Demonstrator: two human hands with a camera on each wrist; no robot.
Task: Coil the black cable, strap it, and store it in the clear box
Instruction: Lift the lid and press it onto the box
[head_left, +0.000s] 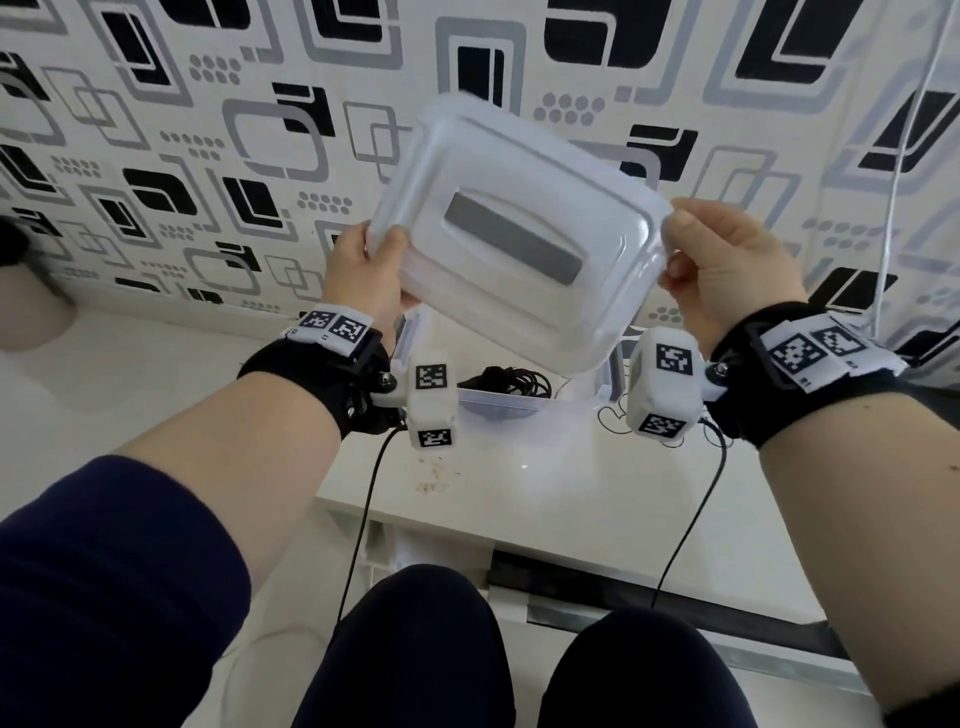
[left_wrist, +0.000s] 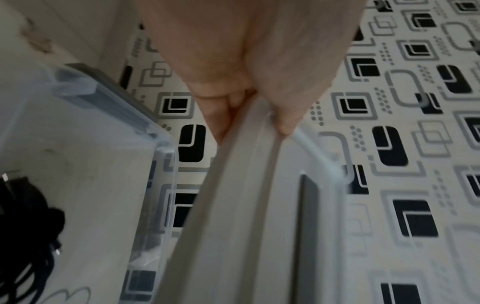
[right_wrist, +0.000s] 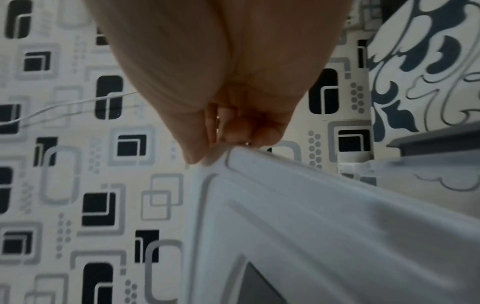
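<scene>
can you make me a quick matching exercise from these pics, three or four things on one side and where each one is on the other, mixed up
Things:
1. lid
2. black cable
3. clear box
4. left hand

Places:
a. coiled inside the box
b. on the white table, open
c. held up in the air by two hands
d. gripping the lid's left edge

Pairs: 1-c, 2-a, 3-b, 4-d

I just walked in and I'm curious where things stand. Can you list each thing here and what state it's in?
lid: off the box, held tilted in the air by both hands.
clear box: open, standing on the white table.
black cable: coiled, lying inside the box; strap not discernible.
left hand: grip pinching the lid's left edge.
right hand: grip pinching the lid's right corner.
</scene>
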